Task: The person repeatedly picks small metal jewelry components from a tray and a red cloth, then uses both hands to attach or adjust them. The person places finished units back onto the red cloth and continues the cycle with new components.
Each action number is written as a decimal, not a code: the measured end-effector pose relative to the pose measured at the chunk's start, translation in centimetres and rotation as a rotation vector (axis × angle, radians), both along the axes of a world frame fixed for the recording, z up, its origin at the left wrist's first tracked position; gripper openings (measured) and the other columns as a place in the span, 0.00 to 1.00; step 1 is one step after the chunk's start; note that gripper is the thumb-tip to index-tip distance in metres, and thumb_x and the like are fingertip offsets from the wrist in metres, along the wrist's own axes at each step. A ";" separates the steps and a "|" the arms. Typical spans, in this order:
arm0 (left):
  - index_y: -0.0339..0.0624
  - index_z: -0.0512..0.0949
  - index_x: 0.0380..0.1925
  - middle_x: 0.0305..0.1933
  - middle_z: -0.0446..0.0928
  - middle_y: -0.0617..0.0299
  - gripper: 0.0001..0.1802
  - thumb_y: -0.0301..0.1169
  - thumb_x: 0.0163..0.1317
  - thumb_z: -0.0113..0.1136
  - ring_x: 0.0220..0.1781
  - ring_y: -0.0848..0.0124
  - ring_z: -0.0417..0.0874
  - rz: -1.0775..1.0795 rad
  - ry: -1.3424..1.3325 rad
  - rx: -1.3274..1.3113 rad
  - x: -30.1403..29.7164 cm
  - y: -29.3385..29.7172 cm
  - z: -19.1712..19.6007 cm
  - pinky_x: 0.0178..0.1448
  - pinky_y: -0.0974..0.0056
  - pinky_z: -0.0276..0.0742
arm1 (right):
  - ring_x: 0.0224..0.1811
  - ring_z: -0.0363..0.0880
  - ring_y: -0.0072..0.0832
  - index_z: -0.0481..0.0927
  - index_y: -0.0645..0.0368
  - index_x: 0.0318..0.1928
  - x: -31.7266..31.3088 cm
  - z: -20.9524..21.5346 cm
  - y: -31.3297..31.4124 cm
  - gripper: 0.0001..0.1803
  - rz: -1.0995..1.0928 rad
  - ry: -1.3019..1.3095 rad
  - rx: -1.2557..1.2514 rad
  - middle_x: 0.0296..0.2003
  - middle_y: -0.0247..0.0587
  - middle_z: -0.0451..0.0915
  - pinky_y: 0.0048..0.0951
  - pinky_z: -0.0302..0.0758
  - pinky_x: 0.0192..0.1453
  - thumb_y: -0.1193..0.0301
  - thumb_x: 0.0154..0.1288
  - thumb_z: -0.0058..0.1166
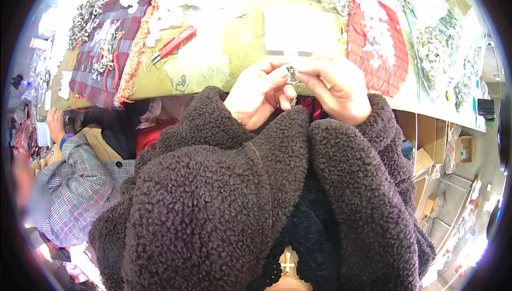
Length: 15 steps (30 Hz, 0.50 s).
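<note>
Above the table's near edge, my two hands meet at a small silvery metal piece (292,74) with a dark, ladder-like pattern. Its exact kind is too small to make out. My left hand (253,94) pinches it from the left between thumb and forefinger, the other fingers curled below. From the right, my right hand (337,85) grips the same piece with thumb and fingers. A short bit of metal, partly hidden, shows under the left fingertips. Past my hands lies a white sheet (296,27) on the yellow-green table cover (234,67).
Red thread snips (173,45) lie left of centre. A plaid cloth (88,80) with orange fringe carries red-handled pliers (116,71) and small parts. Right, white bits cover a red quilted cloth (394,72) beside bagged pieces (442,51). A co-worker's hand (55,125) rests at the left edge.
</note>
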<state>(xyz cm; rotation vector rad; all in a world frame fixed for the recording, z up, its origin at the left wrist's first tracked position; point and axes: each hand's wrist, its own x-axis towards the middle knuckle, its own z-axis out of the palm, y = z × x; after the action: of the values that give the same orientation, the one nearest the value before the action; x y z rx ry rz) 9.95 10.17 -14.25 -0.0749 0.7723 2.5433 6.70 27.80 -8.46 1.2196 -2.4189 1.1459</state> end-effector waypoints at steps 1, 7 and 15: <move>0.33 0.71 0.49 0.35 0.77 0.60 0.14 0.29 0.66 0.53 0.29 0.75 0.79 -0.013 0.005 0.022 0.1 0.0 0.1 0.28 0.71 0.79 | 0.34 0.79 0.30 0.79 0.61 0.39 0.1 0.1 0.2 0.09 -0.040 -0.105 -0.014 0.32 0.40 0.79 0.28 0.74 0.38 0.79 0.56 0.60; 0.33 0.71 0.50 0.35 0.77 0.60 0.15 0.28 0.65 0.54 0.28 0.75 0.79 -0.028 -0.004 0.023 0.2 0.0 0.1 0.30 0.69 0.80 | 0.35 0.77 0.20 0.79 0.62 0.39 0.2 0.2 0.1 0.07 -0.010 -0.583 -0.144 0.31 0.35 0.79 0.22 0.73 0.40 0.77 0.60 0.59; 0.33 0.72 0.46 0.32 0.77 0.59 0.13 0.28 0.64 0.56 0.26 0.74 0.78 -0.051 0.010 -0.035 1.3 -0.6 -0.5 0.28 0.69 0.77 | 0.33 0.77 0.20 0.76 0.65 0.39 0.4 -0.5 -0.7 0.10 -0.021 -1.154 -0.338 0.31 0.34 0.79 0.22 0.74 0.39 0.74 0.59 0.60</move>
<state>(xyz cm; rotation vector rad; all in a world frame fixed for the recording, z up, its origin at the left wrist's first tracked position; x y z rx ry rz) 11.22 9.61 -14.79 -0.0528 0.8122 2.4843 7.08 27.11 -8.92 0.4131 -2.6216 2.6279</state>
